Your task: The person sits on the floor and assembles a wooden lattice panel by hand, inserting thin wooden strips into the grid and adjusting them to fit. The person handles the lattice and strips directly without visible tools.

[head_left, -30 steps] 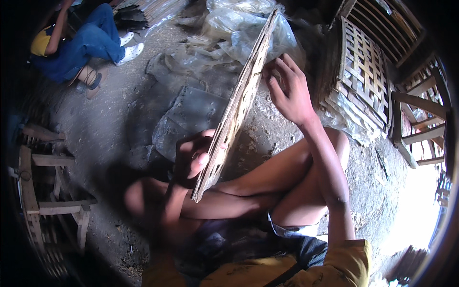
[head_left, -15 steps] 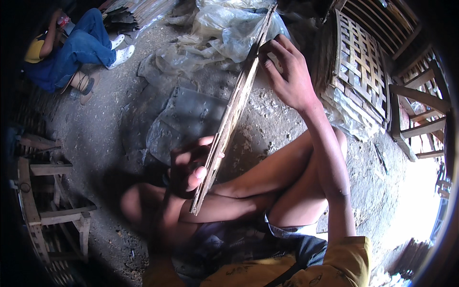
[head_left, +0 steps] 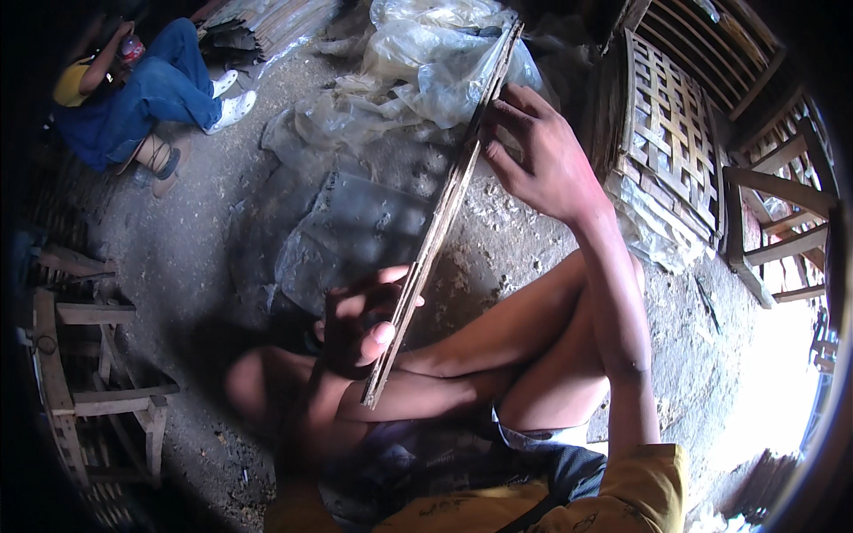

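A long, narrow bundle of split bamboo strips (head_left: 438, 229) slants across the middle, its lower end above my crossed legs and its upper end over the plastic sheeting. My left hand (head_left: 354, 327) grips it near the lower end, with the thumb on the near side and fingers behind. Farther up, my right hand (head_left: 549, 169) has its fingers bent against the bundle's right side in a pinch. The right fingertips are partly hidden, and the strips show edge-on with rough, splintered sides.
Crumpled clear plastic sheeting (head_left: 409, 67) lies ahead on the dirt floor. Woven slatted panels (head_left: 673, 124) and a wooden frame (head_left: 782, 191) stand at right. A wooden stool (head_left: 111, 404) is at left. Far left, another person in jeans (head_left: 160, 93) sits holding a bottle (head_left: 132, 49).
The bundle has turned so it looks thinner, and has shifted slightly right and nearer. My right hand has moved a little down along with it; my left hand keeps its grip.
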Demonstrator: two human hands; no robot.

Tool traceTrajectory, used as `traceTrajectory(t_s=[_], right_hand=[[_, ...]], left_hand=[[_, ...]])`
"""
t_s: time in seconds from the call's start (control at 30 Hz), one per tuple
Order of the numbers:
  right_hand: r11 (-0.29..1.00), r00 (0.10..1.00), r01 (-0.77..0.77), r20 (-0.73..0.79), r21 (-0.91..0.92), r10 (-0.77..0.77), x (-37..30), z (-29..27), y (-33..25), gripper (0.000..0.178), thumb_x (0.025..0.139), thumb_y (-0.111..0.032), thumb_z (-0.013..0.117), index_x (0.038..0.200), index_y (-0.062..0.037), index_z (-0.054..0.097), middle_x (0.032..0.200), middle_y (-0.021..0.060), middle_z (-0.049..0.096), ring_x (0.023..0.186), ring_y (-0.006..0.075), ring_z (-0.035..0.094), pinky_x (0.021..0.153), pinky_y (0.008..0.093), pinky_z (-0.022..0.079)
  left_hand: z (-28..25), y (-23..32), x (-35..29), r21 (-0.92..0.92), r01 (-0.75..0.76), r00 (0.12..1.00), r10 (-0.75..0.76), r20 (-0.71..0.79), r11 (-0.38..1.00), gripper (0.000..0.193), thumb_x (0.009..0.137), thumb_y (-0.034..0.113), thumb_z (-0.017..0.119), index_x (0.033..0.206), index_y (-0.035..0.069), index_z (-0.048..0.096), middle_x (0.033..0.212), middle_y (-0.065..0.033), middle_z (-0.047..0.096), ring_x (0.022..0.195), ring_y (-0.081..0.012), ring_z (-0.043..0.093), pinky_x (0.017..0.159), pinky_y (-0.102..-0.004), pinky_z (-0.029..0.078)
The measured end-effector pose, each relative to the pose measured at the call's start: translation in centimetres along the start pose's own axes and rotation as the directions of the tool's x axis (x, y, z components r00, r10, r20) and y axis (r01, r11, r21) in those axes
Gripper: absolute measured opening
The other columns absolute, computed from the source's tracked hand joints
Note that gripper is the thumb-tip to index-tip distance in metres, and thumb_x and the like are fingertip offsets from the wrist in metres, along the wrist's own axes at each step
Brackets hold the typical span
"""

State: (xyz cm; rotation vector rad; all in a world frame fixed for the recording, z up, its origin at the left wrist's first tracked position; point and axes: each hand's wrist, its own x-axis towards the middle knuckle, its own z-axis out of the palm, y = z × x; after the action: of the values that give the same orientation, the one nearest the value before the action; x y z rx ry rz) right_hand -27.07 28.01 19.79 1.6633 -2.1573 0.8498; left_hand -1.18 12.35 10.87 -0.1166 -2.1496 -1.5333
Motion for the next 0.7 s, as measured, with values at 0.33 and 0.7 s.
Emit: traceTrajectory(t_s=[0.33,0.7], right_hand=[[0.991,1.0,-0.009,-0.025,0.134,0.012,-0.3,-0.3,-0.8,0.038,0.089,-0.026,0.065,0.104,0.0084,0.067,0.104,0.0253,0.062,0.101,0.0413,0.063,0.09,0.0466,0.052],[0.98,0.98,-0.112,-0.146,0.165,0.136,-0.3,1.0,3.0,0.026,0.086,-0.018,0.065,0.105,-0.0006,0.069,0.096,0.0208,0.061,0.093,0.041,0.063,0.087,0.0469,0.051]], left_hand=[[0.1,0.3,0.3,-0.021,-0.017,1.0,0.017,0.011,1.0,0.061,0.089,0.053,0.055,0.096,-0.005,0.072,0.106,-0.0213,0.073,0.084,-0.0307,0.074,0.075,-0.0393,0.057],[0.5,0.5,0.3,0.018,0.027,1.0,-0.027,0.001,0.999,0.066,0.089,0.057,0.054,0.098,-0.006,0.072,0.098,-0.0194,0.075,0.081,-0.029,0.074,0.073,-0.0387,0.057]])
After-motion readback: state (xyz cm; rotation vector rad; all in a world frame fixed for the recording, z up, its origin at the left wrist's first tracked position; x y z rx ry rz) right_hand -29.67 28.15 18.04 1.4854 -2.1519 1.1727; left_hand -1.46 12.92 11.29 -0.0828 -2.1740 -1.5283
